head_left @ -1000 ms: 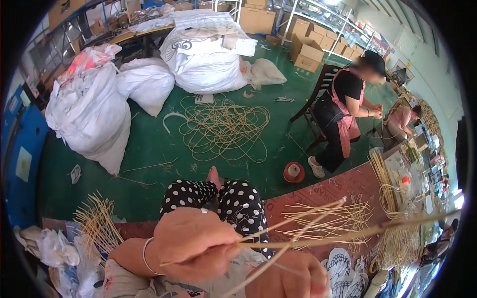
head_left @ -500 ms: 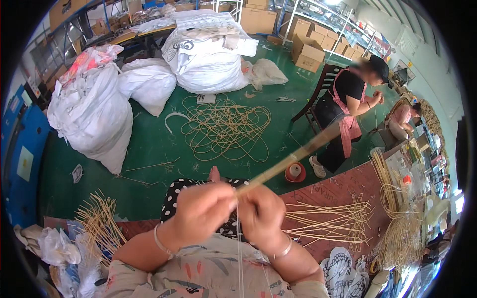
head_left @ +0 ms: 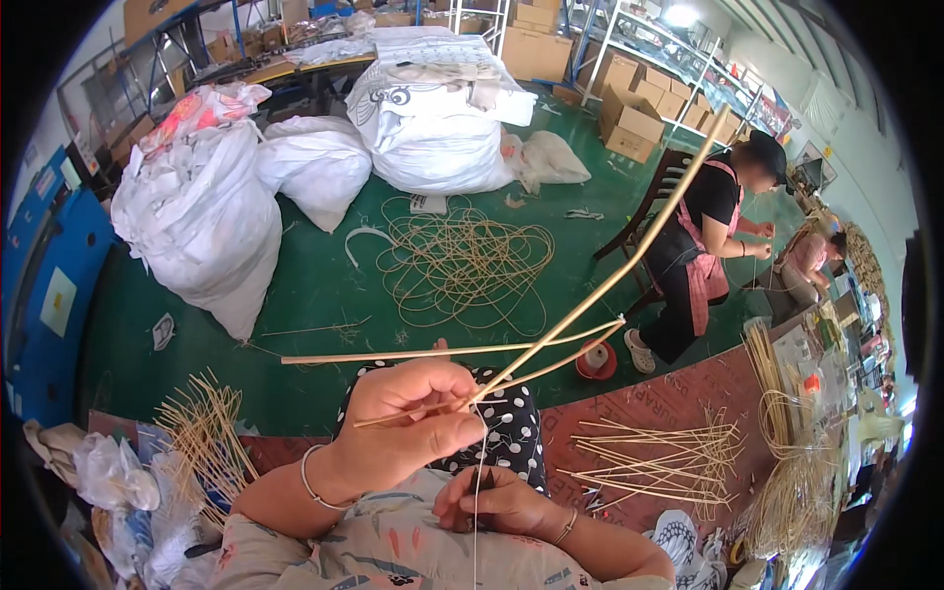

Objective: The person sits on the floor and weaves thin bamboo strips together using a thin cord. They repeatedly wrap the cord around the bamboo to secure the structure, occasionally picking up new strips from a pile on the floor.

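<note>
Several rattan strips (head_left: 511,349) are fanning from the left hand (head_left: 408,433), its grip pinching them together; the right hand (head_left: 501,501), nearer, is pinching a thin strand (head_left: 479,462), seemingly binding; next needs tension

Pale tan rattan strips (head_left: 551,344); black white-dotted trousers (head_left: 511,433); green floor (head_left: 324,295); white sacks (head_left: 197,216).
</note>
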Tool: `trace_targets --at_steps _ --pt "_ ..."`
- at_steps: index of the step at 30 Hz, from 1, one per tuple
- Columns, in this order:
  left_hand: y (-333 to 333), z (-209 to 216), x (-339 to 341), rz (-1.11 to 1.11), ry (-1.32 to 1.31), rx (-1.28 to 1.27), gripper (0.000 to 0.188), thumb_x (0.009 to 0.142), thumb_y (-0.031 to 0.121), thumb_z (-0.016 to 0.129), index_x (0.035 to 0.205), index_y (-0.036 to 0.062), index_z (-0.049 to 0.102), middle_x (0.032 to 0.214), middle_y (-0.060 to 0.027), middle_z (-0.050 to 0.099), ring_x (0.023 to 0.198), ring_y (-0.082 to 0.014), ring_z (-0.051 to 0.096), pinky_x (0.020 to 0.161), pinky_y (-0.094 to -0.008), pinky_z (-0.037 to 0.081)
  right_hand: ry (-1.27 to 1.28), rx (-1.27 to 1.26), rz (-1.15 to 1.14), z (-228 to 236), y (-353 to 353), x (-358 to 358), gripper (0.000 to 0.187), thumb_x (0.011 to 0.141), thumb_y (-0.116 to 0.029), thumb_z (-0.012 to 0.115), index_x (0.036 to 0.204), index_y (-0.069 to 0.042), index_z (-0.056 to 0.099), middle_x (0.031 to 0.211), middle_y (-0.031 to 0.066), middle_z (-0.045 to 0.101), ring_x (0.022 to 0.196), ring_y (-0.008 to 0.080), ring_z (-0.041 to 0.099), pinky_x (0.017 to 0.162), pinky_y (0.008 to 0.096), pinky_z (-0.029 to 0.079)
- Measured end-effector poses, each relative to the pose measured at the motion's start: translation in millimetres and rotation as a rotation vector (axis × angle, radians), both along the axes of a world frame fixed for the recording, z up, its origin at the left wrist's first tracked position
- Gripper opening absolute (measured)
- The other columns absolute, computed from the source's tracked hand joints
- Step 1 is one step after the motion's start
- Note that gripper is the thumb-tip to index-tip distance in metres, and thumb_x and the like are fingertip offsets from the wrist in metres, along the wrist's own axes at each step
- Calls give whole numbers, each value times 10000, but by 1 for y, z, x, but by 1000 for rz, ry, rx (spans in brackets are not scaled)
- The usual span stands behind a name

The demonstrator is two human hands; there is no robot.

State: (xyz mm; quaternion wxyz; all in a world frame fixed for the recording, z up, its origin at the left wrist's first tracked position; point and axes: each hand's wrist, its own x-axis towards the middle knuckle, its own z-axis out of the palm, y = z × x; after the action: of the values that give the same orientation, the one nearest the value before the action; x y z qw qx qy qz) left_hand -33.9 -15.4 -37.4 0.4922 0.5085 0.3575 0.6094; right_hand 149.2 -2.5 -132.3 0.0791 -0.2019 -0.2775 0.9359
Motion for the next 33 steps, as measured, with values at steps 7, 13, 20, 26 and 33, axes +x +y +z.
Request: trace_targets --at_steps 7,13,20,26,33 --pt "-5 6 7 -89 -107 -3 236 673 -60 651 882 -34 544 752 -47 550 612 -65 488 506 -191 381 2 1183 -546 60 33 2 367 763 -217 622 1013 5 471 828 107 568 650 176 536 594 278 446" --pt "-8 7 12 -119 -105 -9 246 681 -108 623 903 -42 540 757 -47 547 602 -55 483 505 -189 379 -30 1744 -906 74 35 -15 372 650 -57 725 935 -20 488 808 134 587 664 234 573 571 299 460" --pt "-8 3 16 -133 -82 51 226 779 20 628 962 -53 516 768 1 530 650 -17 449 547 -162 352 6 1870 -924 79 35 -19 329 689 -87 706 932 -17 495 781 126 596 661 235 581 574 293 465" --pt "-12 -7 7 5 -39 48 181 786 33 620 926 -52 542 745 -14 552 653 -26 485 563 -165 387 98 1791 -853 75 42 -35 173 764 -101 644 837 -3 522 773 92 584 672 152 540 582 255 445" --pt "-15 -21 -19 38 89 153 158 753 147 623 783 -5 589 644 -41 588 579 -81 544 532 -229 411 59 1242 -1115 70 66 7 337 738 -111 577 1049 -9 497 723 59 505 592 144 494 514 214 402"
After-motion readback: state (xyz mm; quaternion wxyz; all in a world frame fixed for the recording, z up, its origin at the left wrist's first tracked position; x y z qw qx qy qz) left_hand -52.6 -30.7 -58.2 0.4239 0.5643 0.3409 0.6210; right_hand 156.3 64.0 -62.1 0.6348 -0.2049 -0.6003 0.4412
